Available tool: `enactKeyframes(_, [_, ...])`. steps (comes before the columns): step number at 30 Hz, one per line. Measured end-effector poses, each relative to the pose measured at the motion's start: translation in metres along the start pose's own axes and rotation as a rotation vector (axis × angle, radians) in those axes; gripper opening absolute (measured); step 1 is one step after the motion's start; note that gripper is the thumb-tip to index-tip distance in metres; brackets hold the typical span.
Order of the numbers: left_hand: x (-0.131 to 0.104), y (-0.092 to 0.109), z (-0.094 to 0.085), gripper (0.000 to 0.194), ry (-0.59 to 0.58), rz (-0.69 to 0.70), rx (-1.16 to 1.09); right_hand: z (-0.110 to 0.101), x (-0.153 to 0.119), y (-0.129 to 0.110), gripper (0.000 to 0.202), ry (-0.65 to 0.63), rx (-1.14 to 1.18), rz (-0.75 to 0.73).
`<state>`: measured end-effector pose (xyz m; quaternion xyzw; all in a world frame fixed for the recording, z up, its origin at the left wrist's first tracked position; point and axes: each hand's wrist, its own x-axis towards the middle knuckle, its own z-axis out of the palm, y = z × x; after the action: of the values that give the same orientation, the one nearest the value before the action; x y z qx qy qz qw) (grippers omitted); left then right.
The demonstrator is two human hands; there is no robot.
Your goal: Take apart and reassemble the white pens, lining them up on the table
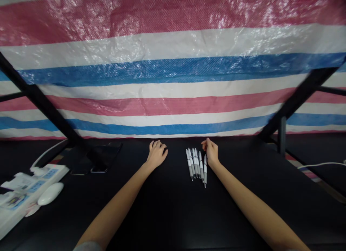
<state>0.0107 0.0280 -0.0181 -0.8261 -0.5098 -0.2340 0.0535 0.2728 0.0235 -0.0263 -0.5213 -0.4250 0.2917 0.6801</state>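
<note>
Bare forearms (pixel 119 207) lay nearest the camera, converging over a black table (pixel 167 215). Pens (pixel 195 161), white and grey, sat in a row between my hands: just left of my right hand (pixel 212 151), farther from my left hand (pixel 157 154). Long axes ran roughly away from me, far ends leaning slightly left; the rightmost pen (pixel 205 170) reached closest to me. Left: palm down, fingers loose, no grasp visible. Right: curled; whether it held anything, I could not tell. Striped sheeting (pixel 173 107) hung behind; a white power strip (pixel 32 195) lay at far left.
</note>
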Motion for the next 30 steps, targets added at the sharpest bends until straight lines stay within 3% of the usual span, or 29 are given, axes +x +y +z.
enactKeyframes(30, [-0.0016,0.0023,-0.0035,0.022,0.01,0.013,0.064,0.0002,0.0008,0.0026,0.051,0.0,0.029,0.009])
